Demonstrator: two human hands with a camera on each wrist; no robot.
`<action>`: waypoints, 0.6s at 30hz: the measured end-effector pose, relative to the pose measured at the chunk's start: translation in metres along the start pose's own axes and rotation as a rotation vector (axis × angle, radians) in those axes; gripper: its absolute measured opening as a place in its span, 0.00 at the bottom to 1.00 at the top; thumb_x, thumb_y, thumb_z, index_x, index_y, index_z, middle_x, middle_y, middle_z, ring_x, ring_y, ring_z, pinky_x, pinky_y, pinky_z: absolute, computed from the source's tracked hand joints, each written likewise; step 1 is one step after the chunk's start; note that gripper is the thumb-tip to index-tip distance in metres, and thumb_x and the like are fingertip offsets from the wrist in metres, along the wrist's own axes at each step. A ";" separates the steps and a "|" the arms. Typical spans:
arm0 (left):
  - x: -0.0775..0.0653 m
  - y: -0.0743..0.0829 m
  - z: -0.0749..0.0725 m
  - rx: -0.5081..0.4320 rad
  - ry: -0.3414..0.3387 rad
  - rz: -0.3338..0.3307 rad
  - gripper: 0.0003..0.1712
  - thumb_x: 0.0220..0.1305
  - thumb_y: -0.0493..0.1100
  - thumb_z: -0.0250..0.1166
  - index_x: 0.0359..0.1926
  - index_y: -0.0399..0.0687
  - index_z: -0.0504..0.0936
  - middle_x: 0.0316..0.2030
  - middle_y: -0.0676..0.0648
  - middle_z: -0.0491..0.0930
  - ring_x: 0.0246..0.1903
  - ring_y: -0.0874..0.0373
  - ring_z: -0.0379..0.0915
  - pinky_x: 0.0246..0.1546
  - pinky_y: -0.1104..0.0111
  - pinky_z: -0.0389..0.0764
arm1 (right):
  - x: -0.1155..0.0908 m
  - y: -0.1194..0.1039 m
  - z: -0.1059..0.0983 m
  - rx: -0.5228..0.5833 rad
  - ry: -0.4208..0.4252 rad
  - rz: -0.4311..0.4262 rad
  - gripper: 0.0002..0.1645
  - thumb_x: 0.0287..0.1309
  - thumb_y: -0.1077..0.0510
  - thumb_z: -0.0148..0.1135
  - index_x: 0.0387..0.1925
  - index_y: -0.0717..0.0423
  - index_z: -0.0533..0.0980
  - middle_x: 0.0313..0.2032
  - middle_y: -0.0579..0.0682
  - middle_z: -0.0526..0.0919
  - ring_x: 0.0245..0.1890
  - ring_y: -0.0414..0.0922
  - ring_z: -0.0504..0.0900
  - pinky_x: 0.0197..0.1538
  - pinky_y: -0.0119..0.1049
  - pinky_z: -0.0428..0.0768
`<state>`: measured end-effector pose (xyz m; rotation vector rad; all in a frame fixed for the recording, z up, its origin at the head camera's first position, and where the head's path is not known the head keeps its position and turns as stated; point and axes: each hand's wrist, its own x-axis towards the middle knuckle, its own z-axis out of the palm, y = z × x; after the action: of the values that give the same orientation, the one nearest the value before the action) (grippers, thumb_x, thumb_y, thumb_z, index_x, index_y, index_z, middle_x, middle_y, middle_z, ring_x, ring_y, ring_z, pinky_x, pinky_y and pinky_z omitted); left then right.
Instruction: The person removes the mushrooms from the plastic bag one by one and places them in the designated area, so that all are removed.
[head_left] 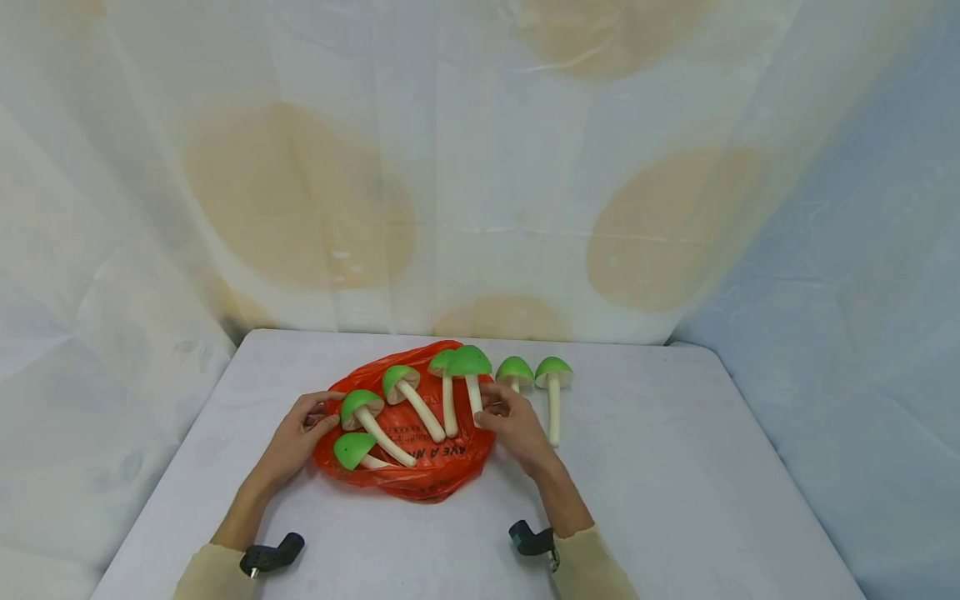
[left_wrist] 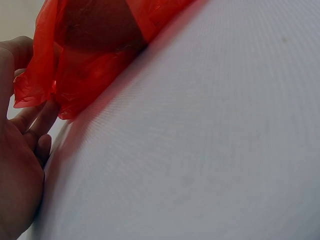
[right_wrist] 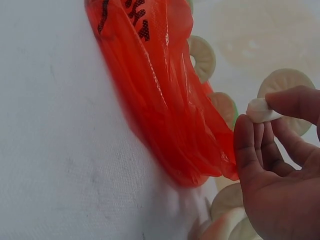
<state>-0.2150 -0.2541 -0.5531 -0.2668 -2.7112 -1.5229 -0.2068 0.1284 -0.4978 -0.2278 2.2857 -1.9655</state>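
A red plastic bag (head_left: 450, 477) lies spread on the table with several green-capped toy mushrooms (head_left: 365, 408) on or in it. At its left edge my left hand (head_left: 294, 435) grips the plastic, and the left wrist view shows the red film (left_wrist: 82, 82) between the fingers. My right hand (head_left: 517, 425) pinches the pale stem of one toy mushroom (head_left: 469, 362), its green cap up, over the bag's right side. The stem's end (right_wrist: 260, 111) shows between thumb and fingers in the right wrist view.
Two more green-capped mushrooms (head_left: 554, 398) lie on the white table (head_left: 660, 483), just right of the bag and beyond my right hand. A pale curtain with tan spots (head_left: 480, 208) hangs behind the table, and more cloth hangs at both sides.
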 end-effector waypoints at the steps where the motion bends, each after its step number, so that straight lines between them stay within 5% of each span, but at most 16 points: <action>1: 0.000 0.000 0.000 -0.002 0.000 0.001 0.23 0.73 0.48 0.61 0.66 0.54 0.73 0.62 0.44 0.69 0.54 0.51 0.68 0.53 0.61 0.70 | 0.000 0.000 0.000 -0.008 0.008 -0.003 0.27 0.59 0.66 0.64 0.62 0.58 0.74 0.49 0.58 0.77 0.48 0.52 0.74 0.46 0.37 0.77; 11: 0.000 0.000 -0.001 0.004 -0.005 0.005 0.23 0.74 0.54 0.60 0.65 0.55 0.73 0.61 0.44 0.69 0.54 0.49 0.68 0.55 0.55 0.70 | 0.001 0.002 -0.001 -0.041 0.031 -0.012 0.26 0.58 0.66 0.63 0.60 0.59 0.75 0.46 0.57 0.77 0.45 0.51 0.75 0.43 0.35 0.78; 18: -0.003 0.010 -0.001 0.007 -0.004 0.001 0.22 0.74 0.49 0.60 0.66 0.52 0.73 0.61 0.43 0.69 0.54 0.49 0.69 0.55 0.58 0.70 | 0.001 0.003 -0.002 0.001 0.041 -0.010 0.26 0.58 0.66 0.65 0.59 0.57 0.76 0.46 0.57 0.77 0.44 0.51 0.75 0.43 0.36 0.78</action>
<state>-0.2110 -0.2505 -0.5446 -0.2705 -2.7186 -1.5133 -0.2084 0.1309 -0.5006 -0.2012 2.3137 -1.9941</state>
